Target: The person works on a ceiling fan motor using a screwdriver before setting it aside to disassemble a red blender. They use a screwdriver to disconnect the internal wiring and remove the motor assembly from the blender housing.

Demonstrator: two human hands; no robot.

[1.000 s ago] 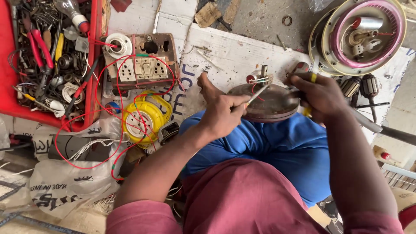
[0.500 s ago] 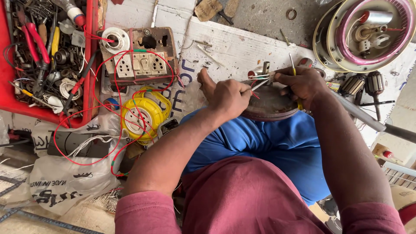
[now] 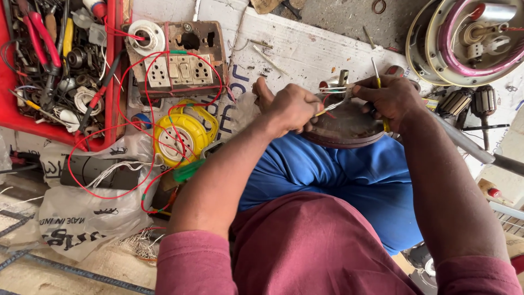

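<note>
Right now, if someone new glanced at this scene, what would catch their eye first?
First, the two hands at the centre: the left hand and the right hand work thin wires over a round dark-brown metal part resting on the person's blue-clad lap. Next, the bright yellow round cable reel to the left, with red wire looping to a worn brown switchboard above it. At far left, a red plastic tray holds jumbled tools.

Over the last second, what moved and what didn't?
The right hand, gripping the yellow-handled screwdriver, shifted in closer over the brown round part on the lap. The left hand kept its pinch on the thin wires at the part's top edge and barely moved. Nothing was picked up or let go. The red tool tray, switch board and yellow cable reel lie as before.
</note>
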